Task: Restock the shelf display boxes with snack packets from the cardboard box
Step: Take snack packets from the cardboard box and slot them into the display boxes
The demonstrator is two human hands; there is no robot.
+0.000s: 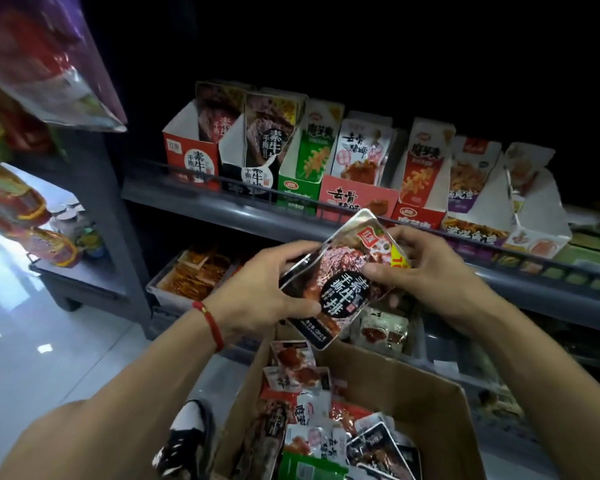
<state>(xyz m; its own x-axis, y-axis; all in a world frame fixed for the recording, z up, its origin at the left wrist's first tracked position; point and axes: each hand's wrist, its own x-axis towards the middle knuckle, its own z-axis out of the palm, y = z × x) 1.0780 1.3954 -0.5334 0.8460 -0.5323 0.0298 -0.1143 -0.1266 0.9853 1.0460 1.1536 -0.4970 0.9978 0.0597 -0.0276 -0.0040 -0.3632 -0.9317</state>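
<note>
dark snack packet (340, 282) glossy foil-like plastic, silver edge catching light. cardboard box (426, 407) matt brown corrugated paper. packets in box (326, 427) shiny plastic film. display boxes (191, 154) printed card, white matt inside. shelf (201, 209) grey smooth metal with dark rail. floor (49, 341) glossy pale tile. bracelet (212, 323) red cord.
</note>
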